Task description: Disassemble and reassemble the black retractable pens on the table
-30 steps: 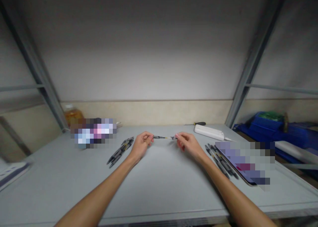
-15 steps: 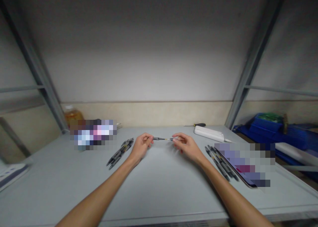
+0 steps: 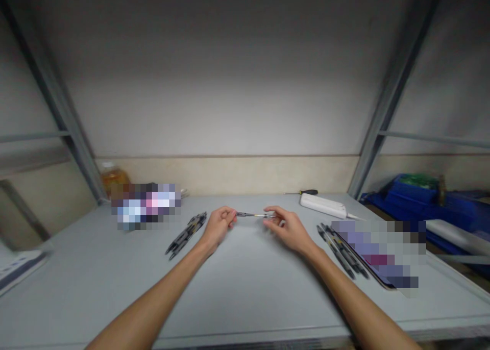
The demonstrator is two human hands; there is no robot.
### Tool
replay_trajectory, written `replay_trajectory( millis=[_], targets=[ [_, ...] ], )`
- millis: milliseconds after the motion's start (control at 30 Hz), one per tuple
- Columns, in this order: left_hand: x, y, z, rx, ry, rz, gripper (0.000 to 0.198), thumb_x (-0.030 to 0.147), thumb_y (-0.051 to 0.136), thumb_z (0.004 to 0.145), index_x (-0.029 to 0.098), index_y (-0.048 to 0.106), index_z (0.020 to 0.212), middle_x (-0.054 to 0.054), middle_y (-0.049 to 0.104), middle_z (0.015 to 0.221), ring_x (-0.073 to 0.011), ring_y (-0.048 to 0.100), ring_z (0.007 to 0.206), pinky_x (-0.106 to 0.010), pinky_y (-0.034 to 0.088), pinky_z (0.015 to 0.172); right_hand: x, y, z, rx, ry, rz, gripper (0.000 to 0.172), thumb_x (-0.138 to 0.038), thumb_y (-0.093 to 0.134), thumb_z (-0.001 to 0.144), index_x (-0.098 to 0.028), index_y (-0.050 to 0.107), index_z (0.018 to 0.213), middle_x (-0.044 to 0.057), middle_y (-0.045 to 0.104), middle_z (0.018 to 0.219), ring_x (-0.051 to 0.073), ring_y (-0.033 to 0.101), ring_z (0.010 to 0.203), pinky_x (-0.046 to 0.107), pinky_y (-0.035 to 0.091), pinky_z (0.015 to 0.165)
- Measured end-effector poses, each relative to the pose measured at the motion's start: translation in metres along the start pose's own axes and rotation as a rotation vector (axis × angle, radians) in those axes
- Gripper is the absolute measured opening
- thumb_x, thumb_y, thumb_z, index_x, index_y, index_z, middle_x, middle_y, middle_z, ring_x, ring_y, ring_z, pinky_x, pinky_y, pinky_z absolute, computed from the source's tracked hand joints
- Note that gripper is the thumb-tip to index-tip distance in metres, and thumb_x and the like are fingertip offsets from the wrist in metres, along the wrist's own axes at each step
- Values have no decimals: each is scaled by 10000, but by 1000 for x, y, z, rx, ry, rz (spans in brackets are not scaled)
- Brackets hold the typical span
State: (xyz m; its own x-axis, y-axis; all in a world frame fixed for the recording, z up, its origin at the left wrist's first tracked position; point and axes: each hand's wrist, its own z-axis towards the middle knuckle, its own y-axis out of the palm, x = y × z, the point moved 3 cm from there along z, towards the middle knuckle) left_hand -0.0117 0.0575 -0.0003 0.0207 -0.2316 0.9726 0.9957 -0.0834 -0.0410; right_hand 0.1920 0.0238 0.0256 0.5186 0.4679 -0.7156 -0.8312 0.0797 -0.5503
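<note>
We pinched one slim, straight pen [image 3: 248, 215] in our left hand [image 3: 219, 227]; our right hand [image 3: 288, 229] curved, fingers apart, around its end.

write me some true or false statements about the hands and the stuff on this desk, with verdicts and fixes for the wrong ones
1. The left hand pinches one end of a slim pen-like piece. True.
2. The right hand is clenched in a fist. False: its fingers are parted at the piece's other end.
3. The screwdriver lies beyond the white bar, farther from the person. True.
4. Pens lie only on the right side. False: one group lies near the left forearm, another beside the right.
5. The bottle is at the far left. True.
</note>
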Motion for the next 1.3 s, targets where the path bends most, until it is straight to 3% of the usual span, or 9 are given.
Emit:
replay_trajectory(
  millis=[133,233,467,733,933,1133,1300],
  targets=[
    [-2,2,-1,-22,-85,-115,310,433,622,646,140,523,654,35,505,533,-63,404,464,-197,305,498,1,4,-1,-15,-41,-100,253,-363,532,769,-154,666,816,26,600,601,123,476,532,238,354,540],
    [0,2,-2,-41,-31,-65,268,397,607,670,144,520,664,33,519,522,-73,426,479,-201,320,515,5,6,-1,-49,30,-33,287,-388,514,769,-138,657,762,-6,510,524,108,411,500,231,303,497],
    [16,0,-7,-60,197,197,122,272,550,729,150,540,731,-7,605,637,-127,546,639,-230,375,620,12,11,-4,-306,330,466,287,-417,570,710,-133,570,670,-92,266,416,48,197,386,215,126,397],
    [30,2,-13,-66,310,271,116,248,549,738,149,549,677,-34,608,710,-145,552,711,-250,397,682,13,13,-8,-491,489,815,265,-383,595,707,-131,533,656,-116,217,411,28,88,373,214,41,382],
    [25,4,-10,-167,223,188,204,348,585,725,152,530,740,-39,607,756,-137,551,728,-242,402,687,14,7,-2,-295,393,622,282,-419,550,736,-141,545,688,-106,233,409,45,138,379,215,88,386],
    [19,6,-7,-279,5,202,340,466,482,771,147,506,655,10,532,553,-84,438,487,-212,327,515,7,4,1,-172,171,234,348,-471,485,768,-141,580,708,-75,275,454,68,236,428,217,154,427],
    [11,3,-7,-401,-52,255,397,501,453,777,138,529,635,55,407,456,-72,354,437,-210,273,476,3,2,1,-124,86,105,369,-474,459,774,-139,564,660,-50,337,510,84,286,492,218,205,461]
  ],
)
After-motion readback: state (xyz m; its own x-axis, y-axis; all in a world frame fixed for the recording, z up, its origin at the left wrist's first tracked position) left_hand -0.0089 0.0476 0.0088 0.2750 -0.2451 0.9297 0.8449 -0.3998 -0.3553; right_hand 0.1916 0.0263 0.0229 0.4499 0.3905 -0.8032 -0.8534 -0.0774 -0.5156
